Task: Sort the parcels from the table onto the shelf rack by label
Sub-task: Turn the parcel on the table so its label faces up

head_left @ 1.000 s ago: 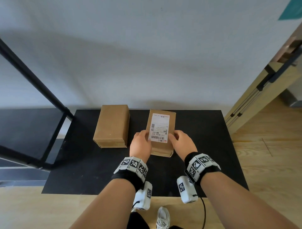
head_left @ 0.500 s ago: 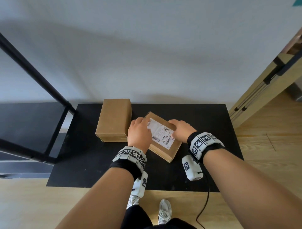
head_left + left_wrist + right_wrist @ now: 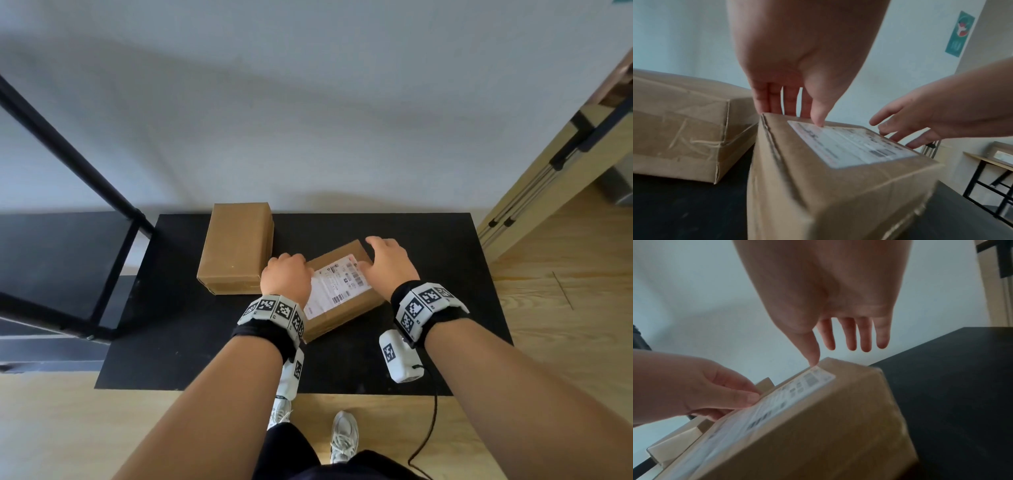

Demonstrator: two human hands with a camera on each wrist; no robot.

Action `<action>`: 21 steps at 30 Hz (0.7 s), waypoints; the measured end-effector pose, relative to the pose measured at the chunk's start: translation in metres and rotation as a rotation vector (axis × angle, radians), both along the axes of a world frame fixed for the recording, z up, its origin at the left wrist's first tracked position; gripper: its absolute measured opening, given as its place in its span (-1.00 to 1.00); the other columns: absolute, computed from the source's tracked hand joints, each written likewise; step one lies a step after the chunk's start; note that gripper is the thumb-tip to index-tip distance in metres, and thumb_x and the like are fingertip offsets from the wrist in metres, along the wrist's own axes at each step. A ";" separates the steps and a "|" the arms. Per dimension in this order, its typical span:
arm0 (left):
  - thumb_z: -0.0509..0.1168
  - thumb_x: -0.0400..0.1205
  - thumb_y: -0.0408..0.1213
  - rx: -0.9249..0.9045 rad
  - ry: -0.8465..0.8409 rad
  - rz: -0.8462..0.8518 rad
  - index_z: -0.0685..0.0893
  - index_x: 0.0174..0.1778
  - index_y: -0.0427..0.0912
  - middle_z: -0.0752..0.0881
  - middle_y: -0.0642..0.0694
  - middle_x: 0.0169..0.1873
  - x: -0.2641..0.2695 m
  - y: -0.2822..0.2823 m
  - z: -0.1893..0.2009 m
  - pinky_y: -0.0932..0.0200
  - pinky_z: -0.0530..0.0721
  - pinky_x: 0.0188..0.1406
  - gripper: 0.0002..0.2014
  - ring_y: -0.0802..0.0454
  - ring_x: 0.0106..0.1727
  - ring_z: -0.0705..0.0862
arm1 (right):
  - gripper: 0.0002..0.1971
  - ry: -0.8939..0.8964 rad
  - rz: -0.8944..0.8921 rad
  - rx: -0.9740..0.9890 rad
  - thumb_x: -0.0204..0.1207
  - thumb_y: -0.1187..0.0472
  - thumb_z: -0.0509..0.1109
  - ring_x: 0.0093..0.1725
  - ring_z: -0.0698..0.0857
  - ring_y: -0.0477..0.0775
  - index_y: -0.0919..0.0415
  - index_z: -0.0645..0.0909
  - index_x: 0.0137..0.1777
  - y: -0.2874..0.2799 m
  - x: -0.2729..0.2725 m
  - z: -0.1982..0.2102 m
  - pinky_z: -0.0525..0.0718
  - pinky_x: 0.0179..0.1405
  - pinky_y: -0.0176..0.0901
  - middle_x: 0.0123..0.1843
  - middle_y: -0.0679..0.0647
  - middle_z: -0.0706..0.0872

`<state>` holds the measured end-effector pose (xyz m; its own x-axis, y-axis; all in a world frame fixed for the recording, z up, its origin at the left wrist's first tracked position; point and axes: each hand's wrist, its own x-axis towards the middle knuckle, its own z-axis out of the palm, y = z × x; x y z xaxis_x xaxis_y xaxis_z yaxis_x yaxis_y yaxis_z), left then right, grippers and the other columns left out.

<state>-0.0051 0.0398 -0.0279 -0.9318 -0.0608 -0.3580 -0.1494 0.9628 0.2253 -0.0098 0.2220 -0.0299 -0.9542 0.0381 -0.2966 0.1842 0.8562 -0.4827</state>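
Marker wristbands (image 3: 274,313) (black straps)

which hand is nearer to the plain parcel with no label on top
Left. The left hand grips the labelled parcel at its end beside the plain parcel; the right hand is over the labelled parcel's far end.

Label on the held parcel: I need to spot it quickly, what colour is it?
White with black print, clearest in the head view.

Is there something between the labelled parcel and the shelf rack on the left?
Yes. The plain parcel lies on the table directly left of the labelled parcel, between it and the shelf rack.
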 end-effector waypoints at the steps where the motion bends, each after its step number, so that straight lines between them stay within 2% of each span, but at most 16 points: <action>1: 0.08 0.78 -0.12 0.005 -0.019 0.039 0.59 0.45 -0.13 0.62 -0.17 0.28 0.000 0.000 0.000 -0.08 0.61 0.26 -0.62 -0.17 0.34 0.55 | -0.41 0.008 -0.031 -0.014 0.63 0.06 0.32 0.54 0.43 0.26 0.10 0.30 0.64 0.001 0.001 0.000 0.52 0.43 0.19 0.58 0.20 0.40; 4: 0.07 0.79 -0.08 0.055 -0.080 0.151 0.57 0.44 -0.15 0.58 -0.21 0.32 0.000 -0.003 -0.001 -0.12 0.64 0.26 -0.61 -0.21 0.36 0.56 | -0.40 0.006 -0.104 -0.055 0.63 0.03 0.33 0.50 0.48 0.25 0.11 0.29 0.64 0.002 0.005 -0.001 0.57 0.38 0.17 0.55 0.22 0.43; 7: 0.10 0.77 -0.04 0.114 -0.110 0.206 0.60 0.40 -0.17 0.63 -0.21 0.27 0.001 -0.004 -0.003 -0.12 0.68 0.20 -0.60 -0.20 0.27 0.64 | -0.40 -0.046 -0.122 -0.109 0.63 0.01 0.33 0.42 0.57 0.22 0.12 0.29 0.62 0.000 0.008 -0.005 0.60 0.30 0.08 0.49 0.21 0.50; 10: 0.12 0.77 -0.06 0.195 -0.149 0.248 0.63 0.23 -0.24 0.69 -0.14 0.03 0.003 -0.002 -0.004 0.04 0.62 -0.08 -0.66 -0.08 -0.01 0.69 | -0.35 -0.107 -0.136 -0.158 0.66 0.00 0.29 0.43 0.59 0.19 0.17 0.19 0.68 -0.006 0.011 -0.006 0.57 0.27 0.00 0.51 0.21 0.53; 12: 0.13 0.78 -0.10 0.255 -0.164 0.292 0.60 0.08 -0.21 0.62 -0.04 -0.23 0.005 0.001 -0.003 0.14 0.50 -0.25 -0.74 0.05 -0.26 0.60 | -0.32 -0.159 -0.172 -0.176 0.69 -0.02 0.24 0.44 0.59 0.19 0.21 0.12 0.71 -0.011 0.013 -0.007 0.56 0.27 -0.02 0.52 0.21 0.54; 13: 0.13 0.78 -0.10 0.282 -0.174 0.306 0.61 0.08 -0.23 0.59 -0.03 -0.27 0.006 0.002 -0.004 0.17 0.47 -0.30 -0.73 0.07 -0.29 0.57 | -0.35 -0.189 -0.178 -0.177 0.71 -0.03 0.20 0.45 0.58 0.19 0.23 0.14 0.71 -0.013 0.015 -0.008 0.55 0.30 -0.02 0.53 0.22 0.54; 15: 0.13 0.78 -0.09 0.344 -0.209 0.309 0.66 0.16 -0.30 0.62 -0.09 -0.22 0.006 0.002 -0.006 0.16 0.48 -0.28 -0.65 0.01 -0.19 0.60 | -0.43 -0.250 -0.147 -0.179 0.74 -0.07 0.10 0.41 0.61 0.19 0.27 0.32 0.63 -0.015 0.017 -0.013 0.55 0.35 0.01 0.47 0.22 0.60; 17: 0.13 0.79 -0.10 0.401 -0.223 0.316 0.66 0.20 -0.34 0.63 -0.12 -0.19 0.008 0.001 -0.008 0.12 0.50 -0.19 -0.63 -0.03 -0.11 0.61 | -0.49 -0.289 -0.118 -0.192 0.74 -0.08 0.05 0.25 0.68 0.15 0.27 0.49 0.48 -0.017 0.018 -0.017 0.63 0.25 0.00 0.33 0.19 0.68; 21: 0.17 0.77 -0.12 0.519 -0.188 0.365 0.68 0.25 -0.32 0.76 -0.23 0.09 0.012 0.000 -0.005 0.07 0.65 -0.02 -0.65 -0.07 0.02 0.69 | -0.55 -0.279 -0.125 -0.208 0.76 -0.01 0.07 0.27 0.67 0.17 0.29 0.50 0.44 -0.017 0.020 -0.013 0.59 0.17 -0.06 0.33 0.18 0.67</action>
<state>0.0074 0.0399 -0.0329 -0.8028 -0.1371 -0.5802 -0.5276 0.6165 0.5844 0.0098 0.2047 -0.0431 -0.8271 0.0609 -0.5588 0.4306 0.7077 -0.5601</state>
